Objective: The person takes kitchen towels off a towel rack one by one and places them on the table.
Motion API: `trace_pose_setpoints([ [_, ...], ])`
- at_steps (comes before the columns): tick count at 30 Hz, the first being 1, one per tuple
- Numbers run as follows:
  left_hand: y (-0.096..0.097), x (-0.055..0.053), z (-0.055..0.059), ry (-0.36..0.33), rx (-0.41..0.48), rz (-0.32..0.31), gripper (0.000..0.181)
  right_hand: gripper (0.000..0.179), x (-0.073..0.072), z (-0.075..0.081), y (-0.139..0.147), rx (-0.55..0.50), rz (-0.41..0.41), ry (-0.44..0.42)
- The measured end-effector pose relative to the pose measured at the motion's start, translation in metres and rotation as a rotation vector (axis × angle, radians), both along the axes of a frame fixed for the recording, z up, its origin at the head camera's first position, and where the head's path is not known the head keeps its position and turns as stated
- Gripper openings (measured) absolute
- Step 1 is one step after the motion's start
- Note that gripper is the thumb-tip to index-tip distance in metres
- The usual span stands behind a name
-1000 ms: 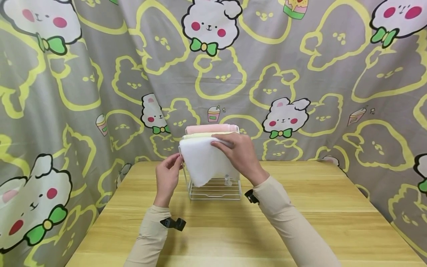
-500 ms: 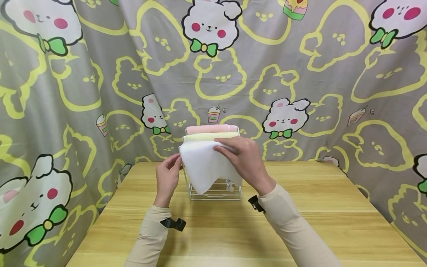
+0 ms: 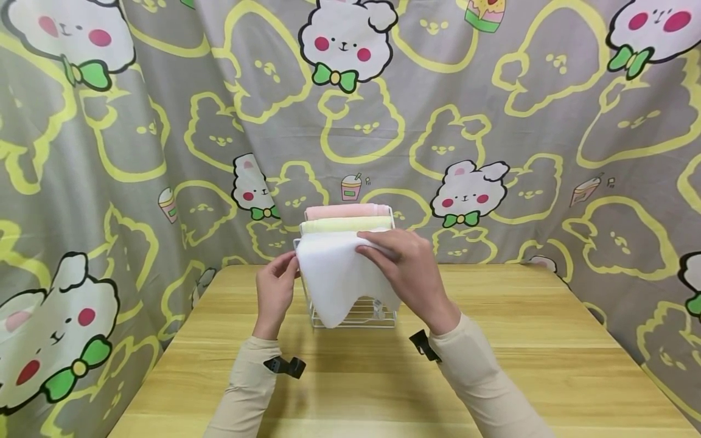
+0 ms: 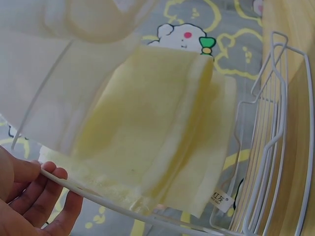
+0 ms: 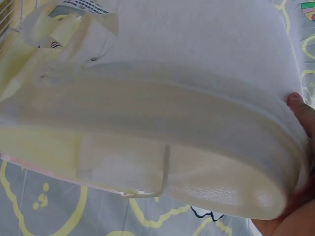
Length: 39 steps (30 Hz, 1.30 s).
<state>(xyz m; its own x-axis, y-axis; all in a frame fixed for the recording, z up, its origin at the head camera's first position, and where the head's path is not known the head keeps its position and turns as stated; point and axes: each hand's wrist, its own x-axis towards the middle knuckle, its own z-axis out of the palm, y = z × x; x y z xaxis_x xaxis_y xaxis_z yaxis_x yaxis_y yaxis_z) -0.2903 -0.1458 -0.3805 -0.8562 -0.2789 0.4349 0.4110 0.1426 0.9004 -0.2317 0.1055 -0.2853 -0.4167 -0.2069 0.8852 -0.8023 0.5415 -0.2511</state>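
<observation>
From here I see a plain, floppy white towel (image 3: 331, 274) at the front of the white wire rack (image 3: 358, 316), before a yellow towel (image 3: 347, 224) and a pink towel (image 3: 345, 211). Its bottom droops to a point. The right hand (image 3: 413, 277) pinches its top; the left hand (image 3: 274, 295) pinches the rack's wire.

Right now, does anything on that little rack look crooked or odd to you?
Yes, the white cloth in front: its lower edge dips to a point, while the yellow cloth and pink cloth behind look straight along the top. The right hand pinches it, so that may explain it.
</observation>
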Motion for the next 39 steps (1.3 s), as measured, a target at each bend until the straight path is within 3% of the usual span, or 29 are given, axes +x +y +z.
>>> trace_pose_setpoints([
  [8,0.002,-0.002,0.0,0.009,0.007,0.02,0.021,0.03,0.008,0.003,0.005,-0.033,-0.001,0.001],
  [25,0.001,0.0,0.001,0.008,0.004,0.002,0.021,0.03,0.029,0.007,0.011,-0.074,0.032,0.026],
  [39,0.002,0.0,0.0,0.007,0.016,0.0,0.021,0.031,0.029,-0.008,0.012,-0.06,0.057,-0.001],
])
